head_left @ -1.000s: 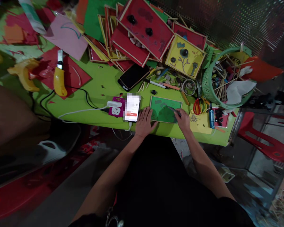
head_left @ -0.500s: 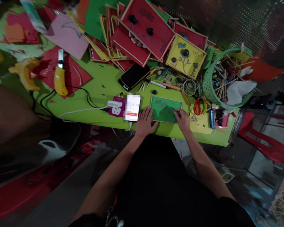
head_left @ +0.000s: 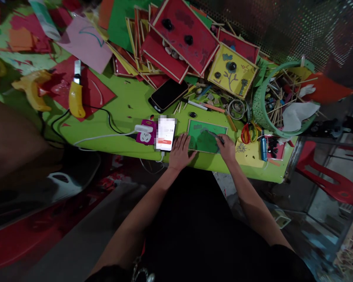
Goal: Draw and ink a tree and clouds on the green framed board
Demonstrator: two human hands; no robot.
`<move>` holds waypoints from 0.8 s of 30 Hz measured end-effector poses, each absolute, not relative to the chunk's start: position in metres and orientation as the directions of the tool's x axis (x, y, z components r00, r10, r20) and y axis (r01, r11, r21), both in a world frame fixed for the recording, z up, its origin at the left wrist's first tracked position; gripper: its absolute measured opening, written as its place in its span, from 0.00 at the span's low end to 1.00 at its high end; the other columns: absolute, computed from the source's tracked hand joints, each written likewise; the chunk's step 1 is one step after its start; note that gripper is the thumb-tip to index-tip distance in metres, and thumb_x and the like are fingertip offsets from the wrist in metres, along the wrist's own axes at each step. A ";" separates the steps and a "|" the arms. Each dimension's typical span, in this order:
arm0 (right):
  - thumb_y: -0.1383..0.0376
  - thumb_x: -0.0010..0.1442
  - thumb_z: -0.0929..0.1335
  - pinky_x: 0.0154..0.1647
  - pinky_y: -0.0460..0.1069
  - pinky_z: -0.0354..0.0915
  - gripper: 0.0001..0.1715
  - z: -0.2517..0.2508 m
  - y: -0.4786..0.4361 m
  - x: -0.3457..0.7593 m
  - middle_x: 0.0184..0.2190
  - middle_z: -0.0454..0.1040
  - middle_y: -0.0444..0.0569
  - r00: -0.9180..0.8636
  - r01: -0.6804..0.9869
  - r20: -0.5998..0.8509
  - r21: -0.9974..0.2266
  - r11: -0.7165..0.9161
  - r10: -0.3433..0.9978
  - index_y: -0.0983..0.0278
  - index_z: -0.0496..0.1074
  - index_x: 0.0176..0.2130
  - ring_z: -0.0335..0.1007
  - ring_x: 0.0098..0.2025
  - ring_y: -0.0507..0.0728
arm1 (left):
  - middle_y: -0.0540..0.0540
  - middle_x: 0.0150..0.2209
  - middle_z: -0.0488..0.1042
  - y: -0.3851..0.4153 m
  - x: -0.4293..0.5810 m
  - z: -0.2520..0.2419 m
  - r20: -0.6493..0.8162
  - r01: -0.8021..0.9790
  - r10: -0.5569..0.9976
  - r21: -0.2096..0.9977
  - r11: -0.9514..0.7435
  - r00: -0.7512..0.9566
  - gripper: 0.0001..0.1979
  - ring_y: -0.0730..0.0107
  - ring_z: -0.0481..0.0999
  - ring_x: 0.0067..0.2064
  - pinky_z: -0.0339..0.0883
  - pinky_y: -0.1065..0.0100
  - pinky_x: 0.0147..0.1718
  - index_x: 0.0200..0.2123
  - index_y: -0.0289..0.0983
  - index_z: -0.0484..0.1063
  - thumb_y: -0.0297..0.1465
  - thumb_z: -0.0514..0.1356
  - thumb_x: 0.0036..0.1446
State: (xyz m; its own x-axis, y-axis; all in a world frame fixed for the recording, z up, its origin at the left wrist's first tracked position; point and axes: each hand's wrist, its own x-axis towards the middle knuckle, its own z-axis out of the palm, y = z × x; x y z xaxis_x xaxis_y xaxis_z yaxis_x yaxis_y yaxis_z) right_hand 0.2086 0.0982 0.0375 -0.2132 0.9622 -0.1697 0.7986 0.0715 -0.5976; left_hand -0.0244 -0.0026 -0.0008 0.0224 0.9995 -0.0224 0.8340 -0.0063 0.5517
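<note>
My right hand (head_left: 227,149) is closed round a dark pen (head_left: 219,138), its tip over a green panel (head_left: 206,143) with thin wooden edging. Darker cloud-like shapes show near the panel's top. At the panel's left edge my left hand (head_left: 180,152) lies flat, fingers outstretched. Just left of it is a lit phone (head_left: 166,135) with a cable at its lower end. A small black stone (head_left: 192,114) sits above the panel. To the right, a yellow sheet (head_left: 248,153) bears a small drawing.
Framed red panels (head_left: 185,37) and a yellow panel (head_left: 232,70) are piled at the back. A green basket (head_left: 260,102) of sticks stands right, near scissors (head_left: 248,133). Left are a purple power socket (head_left: 145,135), a yellow-handled cutter (head_left: 76,100) and a glue gun (head_left: 33,90).
The pen tip has shifted slightly left and up over the green panel. My left hand keeps its place; the whole view has moved a little.
</note>
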 end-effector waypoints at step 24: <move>0.49 0.70 0.62 0.44 0.56 0.70 0.21 0.040 0.093 0.217 0.41 0.81 0.54 -0.184 0.802 -0.170 -0.595 0.048 0.968 0.60 0.76 0.44 0.76 0.42 0.63 | 0.34 0.73 0.57 -0.003 -0.024 -0.003 -0.004 0.844 1.000 0.536 -0.012 0.016 0.40 0.49 0.54 0.74 0.49 0.48 0.71 0.74 0.32 0.49 0.48 0.53 0.68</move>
State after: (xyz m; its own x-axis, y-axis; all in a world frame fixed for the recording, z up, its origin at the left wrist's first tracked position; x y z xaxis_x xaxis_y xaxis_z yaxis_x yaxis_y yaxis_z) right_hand 0.2171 0.0934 0.0395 -0.1843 0.9681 -0.1699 0.8020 0.0481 -0.5954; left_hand -0.0238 -0.0029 -0.0027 0.0162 0.9999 -0.0037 0.8439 -0.0117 0.5364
